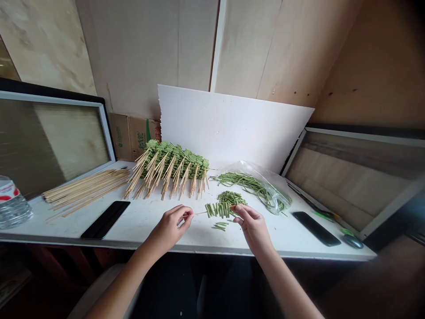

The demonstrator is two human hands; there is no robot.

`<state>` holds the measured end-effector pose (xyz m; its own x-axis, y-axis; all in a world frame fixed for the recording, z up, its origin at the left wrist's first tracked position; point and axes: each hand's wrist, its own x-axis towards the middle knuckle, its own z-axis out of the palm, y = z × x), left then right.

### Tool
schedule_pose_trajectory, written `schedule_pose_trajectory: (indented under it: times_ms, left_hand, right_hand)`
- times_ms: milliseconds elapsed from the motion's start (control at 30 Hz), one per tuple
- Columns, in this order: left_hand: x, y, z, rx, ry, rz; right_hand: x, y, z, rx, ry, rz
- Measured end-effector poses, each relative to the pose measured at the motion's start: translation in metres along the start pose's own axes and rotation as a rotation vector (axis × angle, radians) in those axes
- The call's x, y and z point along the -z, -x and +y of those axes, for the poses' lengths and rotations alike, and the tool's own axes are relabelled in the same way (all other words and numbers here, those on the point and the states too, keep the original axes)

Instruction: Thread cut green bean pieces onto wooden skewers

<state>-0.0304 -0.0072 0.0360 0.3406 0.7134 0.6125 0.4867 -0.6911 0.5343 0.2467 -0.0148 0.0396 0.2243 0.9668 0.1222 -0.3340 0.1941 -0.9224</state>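
My left hand (172, 225) pinches the bare end of a thin bamboo skewer (200, 213) held level over the white table (142, 221). Several short green bean pieces (217, 209) are threaded side by side on that skewer. My right hand (250, 223) is closed at the skewer's other end, fingertips against the last bean piece. A few loose cut pieces (219, 226) lie just below. A small heap of cut beans (231, 197) lies behind the skewer.
Finished bean skewers (172, 166) are stacked at the back. Bare skewers (84, 189) lie left. A clear bag of long beans (255, 186) sits right. Two black phones (105, 219) (316, 228), a water bottle (11, 206), a white board (229, 126).
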Motion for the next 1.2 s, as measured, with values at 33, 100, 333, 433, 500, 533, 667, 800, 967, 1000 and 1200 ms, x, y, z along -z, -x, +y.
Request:
schedule_pose_trajectory:
  times_ms: [33, 100, 333, 433, 500, 533, 667, 800, 967, 1000, 1200]
  left_hand:
    - [0.0, 0.0, 0.0, 0.0, 0.004, 0.003]
    - [-0.001, 0.0, 0.0, 0.003, 0.011, 0.011]
    - [-0.003, -0.001, 0.002, -0.01, 0.012, 0.038]
    - [-0.005, 0.0, 0.005, -0.016, 0.012, 0.035]
    - [-0.006, 0.0, 0.008, -0.023, 0.011, 0.031]
    - [-0.007, 0.0, 0.01, -0.026, 0.01, 0.03]
    - [-0.008, 0.0, 0.014, -0.025, 0.001, 0.023]
    - [-0.007, 0.0, 0.008, -0.008, 0.011, 0.039]
    - [-0.003, -0.001, -0.01, 0.052, 0.043, 0.091]
    - [-0.002, -0.002, -0.013, 0.067, 0.044, 0.098]
    - [0.0, -0.001, -0.027, 0.094, 0.021, 0.098]
  right_hand:
    - [0.001, 0.0, 0.0, -0.001, 0.005, -0.004]
    - [0.001, 0.0, -0.001, 0.01, 0.012, -0.014]
    - [-0.002, 0.004, 0.001, 0.042, 0.003, 0.033]
    - [-0.002, 0.005, 0.008, 0.071, 0.009, 0.065]
    - [-0.001, 0.005, 0.014, 0.09, 0.027, 0.085]
    - [-0.001, 0.006, 0.017, 0.096, 0.037, 0.092]
    - [-0.001, 0.007, 0.026, 0.099, 0.064, 0.099]
    - [0.0, 0.003, 0.023, 0.087, 0.106, 0.049]
    - [0.016, -0.014, 0.008, 0.234, 0.481, -0.069]
    - [0.023, -0.019, 0.008, 0.271, 0.625, -0.087]
    - [0.065, -0.043, 0.04, 0.427, 1.218, -0.2]
